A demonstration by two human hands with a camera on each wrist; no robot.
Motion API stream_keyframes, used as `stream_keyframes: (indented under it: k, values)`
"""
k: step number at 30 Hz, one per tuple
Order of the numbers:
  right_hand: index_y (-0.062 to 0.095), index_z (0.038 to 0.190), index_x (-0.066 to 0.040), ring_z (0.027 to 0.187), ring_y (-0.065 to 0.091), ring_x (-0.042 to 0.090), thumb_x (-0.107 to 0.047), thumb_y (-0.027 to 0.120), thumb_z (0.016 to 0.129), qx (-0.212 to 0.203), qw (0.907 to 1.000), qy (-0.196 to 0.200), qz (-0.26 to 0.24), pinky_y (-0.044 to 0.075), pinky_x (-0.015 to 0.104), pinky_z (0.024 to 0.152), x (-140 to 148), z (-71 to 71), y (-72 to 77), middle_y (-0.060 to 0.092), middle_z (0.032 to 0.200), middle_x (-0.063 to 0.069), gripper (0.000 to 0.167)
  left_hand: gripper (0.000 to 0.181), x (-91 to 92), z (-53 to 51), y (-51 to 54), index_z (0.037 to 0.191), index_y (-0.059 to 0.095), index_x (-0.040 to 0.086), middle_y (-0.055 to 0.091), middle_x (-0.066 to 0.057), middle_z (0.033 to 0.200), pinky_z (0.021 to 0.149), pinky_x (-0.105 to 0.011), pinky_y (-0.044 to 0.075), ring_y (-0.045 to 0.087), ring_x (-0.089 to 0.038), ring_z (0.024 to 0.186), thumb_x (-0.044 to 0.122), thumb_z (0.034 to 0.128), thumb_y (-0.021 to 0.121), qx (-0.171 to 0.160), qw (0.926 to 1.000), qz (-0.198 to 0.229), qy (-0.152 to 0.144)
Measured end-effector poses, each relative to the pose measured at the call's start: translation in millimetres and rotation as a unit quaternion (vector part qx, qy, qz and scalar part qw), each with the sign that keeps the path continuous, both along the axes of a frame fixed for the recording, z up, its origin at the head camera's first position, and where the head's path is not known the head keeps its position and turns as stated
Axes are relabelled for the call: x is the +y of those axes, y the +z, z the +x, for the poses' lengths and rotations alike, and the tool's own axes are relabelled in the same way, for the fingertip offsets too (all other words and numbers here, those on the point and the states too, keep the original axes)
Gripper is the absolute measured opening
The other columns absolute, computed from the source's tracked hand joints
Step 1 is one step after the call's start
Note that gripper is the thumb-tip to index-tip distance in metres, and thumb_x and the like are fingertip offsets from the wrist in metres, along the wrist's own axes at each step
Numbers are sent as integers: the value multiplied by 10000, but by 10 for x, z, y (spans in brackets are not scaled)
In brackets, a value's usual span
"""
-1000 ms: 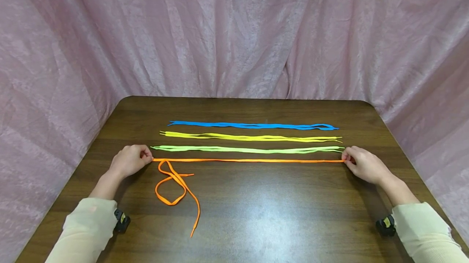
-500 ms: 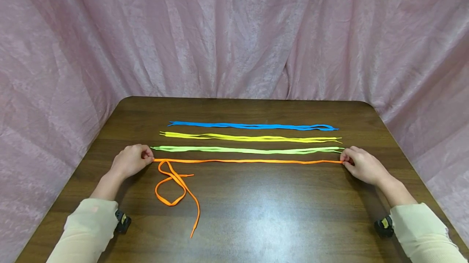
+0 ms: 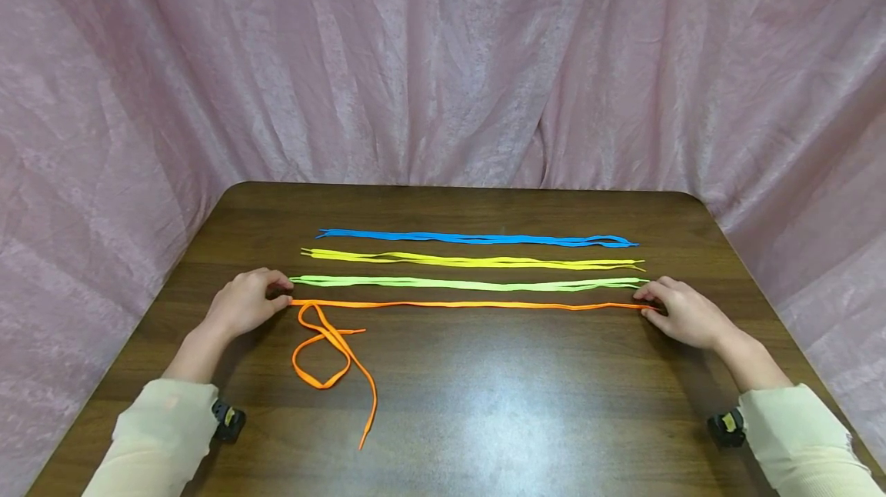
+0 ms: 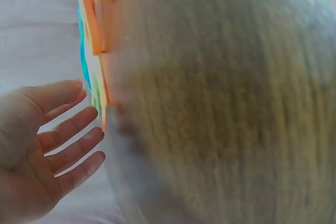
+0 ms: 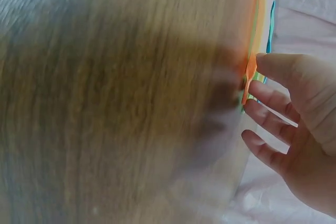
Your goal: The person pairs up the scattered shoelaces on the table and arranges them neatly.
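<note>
A straight orange shoelace (image 3: 450, 304) lies across the table between my two hands. At its left end my left hand (image 3: 242, 301) has thumb and fingers apart, the thumb tip close to the lace; whether it touches is unclear. Around the right end, my right hand (image 3: 688, 314) has its fingers spread, with the orange tip between thumb and forefinger but not pinched. A second orange shoelace (image 3: 339, 339) lies looped below the left part of the straight one. Just beyond runs a pair of light green shoelaces (image 3: 471, 283), its ends close to my fingertips.
Farther back, yellow shoelaces (image 3: 477, 260) and blue shoelaces (image 3: 477, 238) lie in parallel rows on the brown wooden table (image 3: 526, 389). A pink curtain (image 3: 429, 58) hangs behind and beside the table. Small black devices sit at both sleeve cuffs.
Both hands have let go of the orange shoelace's ends, and their fingers have parted. The right stretch of that lace has gone slightly slack. The other shoelaces stay in place.
</note>
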State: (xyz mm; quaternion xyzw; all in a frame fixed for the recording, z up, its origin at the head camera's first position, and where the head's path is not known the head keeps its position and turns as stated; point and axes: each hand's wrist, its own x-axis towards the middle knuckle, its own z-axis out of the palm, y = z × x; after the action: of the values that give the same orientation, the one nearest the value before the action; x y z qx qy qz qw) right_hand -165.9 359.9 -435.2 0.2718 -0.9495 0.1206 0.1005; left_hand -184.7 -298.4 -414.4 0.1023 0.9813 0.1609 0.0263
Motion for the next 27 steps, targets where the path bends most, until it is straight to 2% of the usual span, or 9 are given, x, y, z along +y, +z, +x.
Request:
stream_keyframes:
  k: [7,15,21,27]
  values:
    - [645,925,-71,784,587,232,-13,728,706,168,9998,55,-51,464,419,692,-149,-14,52,607,859,47,241,216,103,42,106,1006,664,111,639,-106,1012,736,-515,451,598,-323,938,195,808,674,311,9993,-40,-196]
    - [648,932,-64,844,606,243,-25,715,716,362,9988,322,-117,479,417,710,-410,-55,121,634,907,52,229,201,237,97,182,991,667,126,634,-46,958,699,-492,458,606,-266,881,181,799,684,517,9979,-71,-378]
    - [652,924,-93,858,609,228,-47,706,737,406,9976,544,-99,479,411,709,-621,-74,130,635,907,23,200,207,311,175,201,991,673,121,642,-43,975,728,-500,466,612,-289,925,169,792,703,590,9969,-39,-516]
    - [649,936,-113,859,597,188,-91,709,758,340,9957,854,-62,483,366,702,-842,-68,128,613,920,-10,189,209,356,265,179,977,679,133,647,-34,961,721,-496,473,616,-286,923,184,778,723,607,9967,-49,-530]
